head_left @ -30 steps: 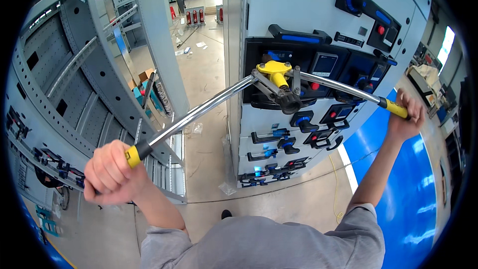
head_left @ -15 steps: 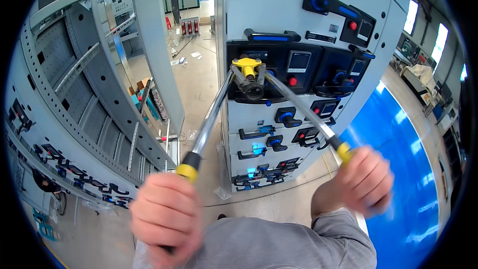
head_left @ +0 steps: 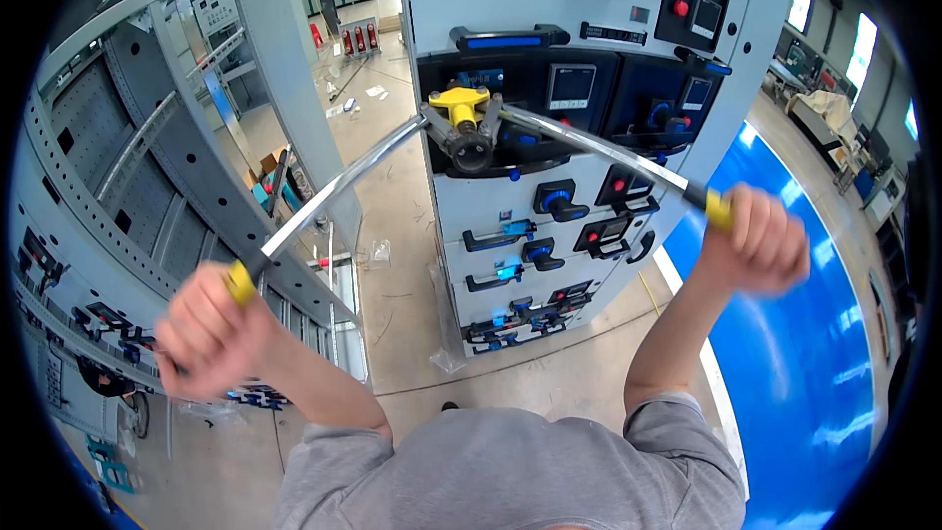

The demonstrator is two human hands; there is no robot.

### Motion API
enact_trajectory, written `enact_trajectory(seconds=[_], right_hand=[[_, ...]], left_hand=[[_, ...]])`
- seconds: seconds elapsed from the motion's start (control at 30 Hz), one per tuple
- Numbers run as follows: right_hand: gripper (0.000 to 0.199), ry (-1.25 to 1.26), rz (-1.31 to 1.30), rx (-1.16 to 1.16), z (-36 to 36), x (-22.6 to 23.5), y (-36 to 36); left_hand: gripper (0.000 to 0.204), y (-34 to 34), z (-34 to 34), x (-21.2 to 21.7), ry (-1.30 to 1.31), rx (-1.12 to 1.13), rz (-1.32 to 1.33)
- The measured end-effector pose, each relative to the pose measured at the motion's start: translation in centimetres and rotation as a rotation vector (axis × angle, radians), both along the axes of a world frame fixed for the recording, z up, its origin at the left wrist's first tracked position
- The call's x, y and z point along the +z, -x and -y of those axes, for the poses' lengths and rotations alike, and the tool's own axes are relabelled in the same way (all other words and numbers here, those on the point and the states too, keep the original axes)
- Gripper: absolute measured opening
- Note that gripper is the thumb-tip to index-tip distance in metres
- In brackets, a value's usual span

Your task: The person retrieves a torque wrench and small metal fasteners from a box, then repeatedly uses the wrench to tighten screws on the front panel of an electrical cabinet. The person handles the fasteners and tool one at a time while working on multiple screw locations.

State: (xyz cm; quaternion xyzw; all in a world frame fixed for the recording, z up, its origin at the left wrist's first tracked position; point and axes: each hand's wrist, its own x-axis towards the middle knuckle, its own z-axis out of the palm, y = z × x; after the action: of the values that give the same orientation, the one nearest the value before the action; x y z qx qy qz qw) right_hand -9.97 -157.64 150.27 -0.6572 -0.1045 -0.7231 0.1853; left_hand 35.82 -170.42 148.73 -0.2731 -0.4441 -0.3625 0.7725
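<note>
A long-arm hand riveter with a yellow head spans between my hands, its two steel lever arms spread wide. My left hand is closed round the black and yellow grip at the lower left. On the other grip, out to the right, my right hand is also wrapped shut. The riveter's head is in front of a black-faced drawer panel of a pale grey switchgear cabinet, its round dark end toward me. Whether its far end touches the panel is hidden.
An open grey metal frame with crossbars stands close on the left. Rotary handles and drawer handles project from the cabinet. Blue flooring lies to the right. Crumpled clear plastic is on the floor by the cabinet's foot.
My hands have moved apart, the left one far out to the left and up, the right one outward and up. The riveter's arms have swung open from a narrower angle.
</note>
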Motion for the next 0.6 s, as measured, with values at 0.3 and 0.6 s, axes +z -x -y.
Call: enact_trajectory(seconds=[0.3,0.6], right_hand=[[0.038,-0.030,0.207,0.249,5.2,-0.3,3.8],[0.038,0.015,0.257,-0.142,-1.1,-1.3,-6.7]], left_hand=[[0.034,-3.4,4.3,-2.8,-0.037,-0.149,0.014],[0.034,3.0,-4.6,-1.9,-0.108,0.233,0.038]])
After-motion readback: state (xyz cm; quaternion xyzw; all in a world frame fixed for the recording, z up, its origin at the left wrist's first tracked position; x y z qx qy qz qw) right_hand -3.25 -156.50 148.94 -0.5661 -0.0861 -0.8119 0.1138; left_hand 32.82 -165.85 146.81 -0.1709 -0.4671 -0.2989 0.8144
